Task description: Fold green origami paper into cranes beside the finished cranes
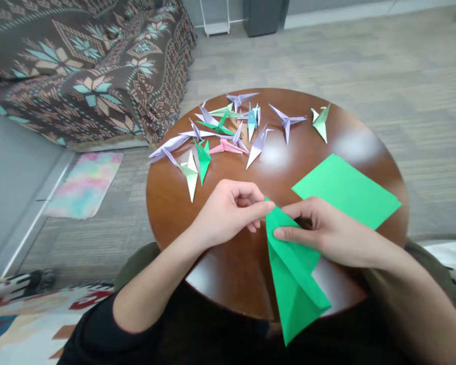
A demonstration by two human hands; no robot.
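A partly folded sheet of green origami paper (292,284) is held up over the near edge of the table, its long point hanging down toward me. My left hand (237,205) pinches its upper corner between thumb and forefinger. On the paper's right side, my right hand (311,225) grips it with the thumb on top and the fingers behind, partly hidden. Beyond my right hand, a flat green paper sheet (349,190) lies on the table, partly covered by that hand and forearm.
Several folded paper cranes, among them a pink one (226,147) and a pale green one (321,123), stand across the far side of the round brown table (167,203). A sofa with a patterned cover (99,86) is at the back left, near a pastel mat (85,185).
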